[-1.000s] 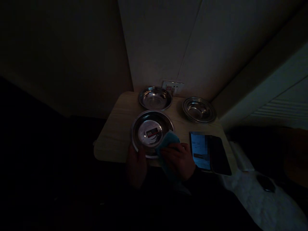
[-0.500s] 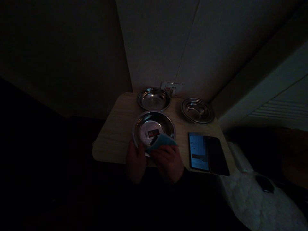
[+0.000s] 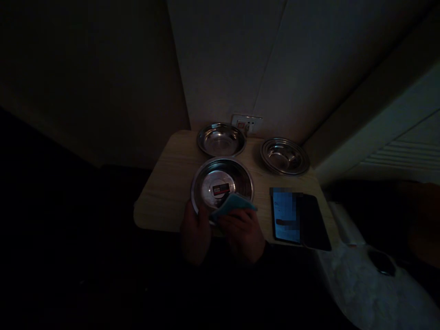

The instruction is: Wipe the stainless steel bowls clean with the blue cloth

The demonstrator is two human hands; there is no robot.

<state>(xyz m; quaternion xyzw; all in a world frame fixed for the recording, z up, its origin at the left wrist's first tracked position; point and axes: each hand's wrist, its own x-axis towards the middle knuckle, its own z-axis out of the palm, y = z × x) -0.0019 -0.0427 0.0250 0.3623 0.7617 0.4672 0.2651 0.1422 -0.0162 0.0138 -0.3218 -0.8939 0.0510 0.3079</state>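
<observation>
A steel bowl (image 3: 222, 182) with a small label on its bottom stands near the front edge of a small wooden table (image 3: 165, 192). My left hand (image 3: 195, 233) grips the bowl's near-left rim. My right hand (image 3: 242, 234) is closed on a light blue cloth (image 3: 232, 204) and presses it against the bowl's near rim. Two more steel bowls stand behind: one (image 3: 221, 139) at the back centre, one (image 3: 284, 156) at the back right.
A phone (image 3: 285, 214) with a lit screen lies in an open dark case (image 3: 313, 221) on the table's right side. A wall socket (image 3: 246, 123) sits behind the bowls. White bedding (image 3: 371, 284) with a dark object (image 3: 381, 262) lies to the right. The room is very dim.
My right hand has drawn the cloth from the bowl's right side leftward to its near rim. My left hand stays on the rim.
</observation>
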